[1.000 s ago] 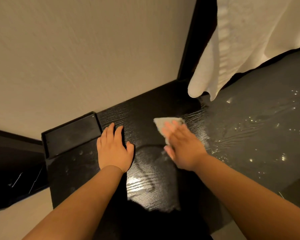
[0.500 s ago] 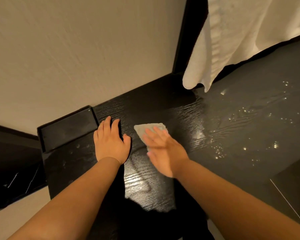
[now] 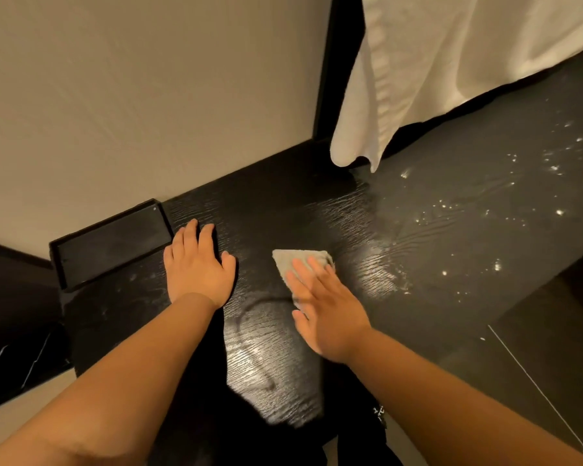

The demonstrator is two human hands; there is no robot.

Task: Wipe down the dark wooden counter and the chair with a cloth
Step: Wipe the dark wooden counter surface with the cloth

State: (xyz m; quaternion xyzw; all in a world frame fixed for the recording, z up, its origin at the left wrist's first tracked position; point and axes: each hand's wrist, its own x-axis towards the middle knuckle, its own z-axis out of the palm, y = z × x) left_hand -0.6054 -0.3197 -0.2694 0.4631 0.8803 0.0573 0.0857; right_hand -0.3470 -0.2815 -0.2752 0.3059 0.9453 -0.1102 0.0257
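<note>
The dark wooden counter [image 3: 418, 250] runs from lower left to upper right, its grain shining under the light and speckled with bright droplets on the right. A small grey cloth [image 3: 295, 260] lies folded on it near the middle. My right hand [image 3: 323, 307] presses flat on the cloth with straight fingers, covering its near half. My left hand [image 3: 197, 267] rests flat on the counter to the left of the cloth, fingers together. No chair shows in this view.
A black rectangular tray [image 3: 111, 243] sits against the beige wall [image 3: 148, 95] just left of my left hand. White fabric [image 3: 435, 62] hangs over the counter's back right. A black post [image 3: 334, 62] stands in the corner. The counter's front edge runs close to my body.
My right hand slid the cloth left towards my left hand, then back a little to the right. My left hand stayed flat in place.
</note>
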